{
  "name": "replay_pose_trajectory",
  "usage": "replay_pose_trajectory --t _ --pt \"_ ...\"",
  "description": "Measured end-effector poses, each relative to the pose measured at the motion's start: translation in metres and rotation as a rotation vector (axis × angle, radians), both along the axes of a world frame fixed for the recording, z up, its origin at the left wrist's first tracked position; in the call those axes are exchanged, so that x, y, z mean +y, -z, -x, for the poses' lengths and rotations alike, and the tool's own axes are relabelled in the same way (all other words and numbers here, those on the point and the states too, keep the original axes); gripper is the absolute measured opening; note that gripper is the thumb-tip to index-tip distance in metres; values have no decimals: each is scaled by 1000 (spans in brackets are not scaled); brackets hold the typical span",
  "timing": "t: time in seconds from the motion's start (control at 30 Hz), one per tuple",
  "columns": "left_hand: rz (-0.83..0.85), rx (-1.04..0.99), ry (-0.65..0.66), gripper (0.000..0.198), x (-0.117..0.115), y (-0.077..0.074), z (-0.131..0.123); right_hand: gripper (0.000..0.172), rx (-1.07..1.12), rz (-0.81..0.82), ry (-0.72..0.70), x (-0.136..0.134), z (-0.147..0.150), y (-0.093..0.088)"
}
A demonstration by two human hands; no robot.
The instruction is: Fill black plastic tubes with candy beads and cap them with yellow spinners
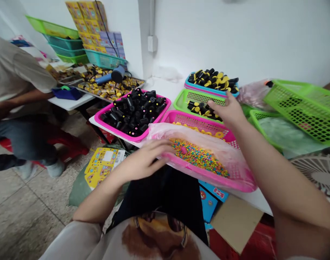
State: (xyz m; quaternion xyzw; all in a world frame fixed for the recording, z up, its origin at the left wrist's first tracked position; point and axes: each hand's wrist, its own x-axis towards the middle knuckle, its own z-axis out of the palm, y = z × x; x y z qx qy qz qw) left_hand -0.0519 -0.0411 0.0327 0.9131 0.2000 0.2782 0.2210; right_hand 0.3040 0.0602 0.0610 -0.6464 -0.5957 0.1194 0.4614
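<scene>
My left hand (147, 159) is stretched out at the near left edge of a pink basket (248, 186). Its fingers are extended, with nothing visible in them. Clear plastic film lines that basket and holds many small coloured beads (199, 159), with a pink piece (183, 150) lying on top. Over the right side of a green basket (181, 101) is my right hand (231, 110), thumb and fingers apart. Black cylinders with yellow ends (201, 109) lie in the green basket, just left of the hand. Yellow rings (219, 134) show behind the film.
A pink tray (98, 117) of black cylinders stands at left; a blue basket (188, 83) of black and yellow pieces is behind. Green baskets (313, 104) and a fan (322, 177) are on the right. A seated person (18, 79) works at a table on the left.
</scene>
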Motion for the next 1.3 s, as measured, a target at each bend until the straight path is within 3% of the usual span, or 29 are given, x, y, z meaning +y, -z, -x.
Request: replay_pose_trajectory --t 0.13,0.2,0.27,0.37,0.43,0.53,0.6,0.8,0.93,1.3 --pt "-92 94 -336 34 55 -11 39 79 236 121 -95 -49 8 5" --pt "-78 243 -479 48 88 -13 50 60 203 146 -225 -85 21 9" --pt "-3 402 -501 63 119 -14 51 43 121 157 -346 -122 34 11" --pt "115 615 -475 64 155 -16 37 20 -30 40 -427 -171 49 10" --pt "142 676 -471 63 168 -18 29 22 -43 -40 -556 -198 54 9" --pt "88 728 -415 58 177 -21 28 41 37 -62 -804 -227 57 13" --pt "25 758 -394 56 178 -21 33 45 72 -50 -881 -238 58 21" --pt "-34 797 -426 47 175 -18 43 35 74 -50 -797 -252 63 54" --pt "-45 775 -431 52 171 -16 40 34 67 -35 -762 -256 71 68" --pt "51 863 -367 65 183 -27 37 29 0 24 -810 -256 85 81"
